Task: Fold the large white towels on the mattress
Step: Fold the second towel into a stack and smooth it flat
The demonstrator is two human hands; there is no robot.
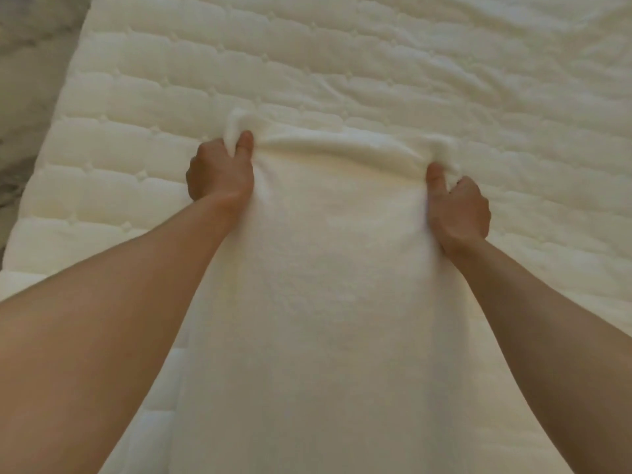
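A large white towel stretches from the bottom of the view up the middle of a white quilted mattress. My left hand grips the towel's far left corner, thumb on top and cloth bunched above the fingers. My right hand grips the far right corner the same way. The far edge sags slightly between the two hands. Both forearms reach forward along the towel's sides and hide parts of its long edges.
The mattress's left edge runs diagonally, with grey marbled floor beyond it. Rumpled white cloth lies across the mattress at the upper right.
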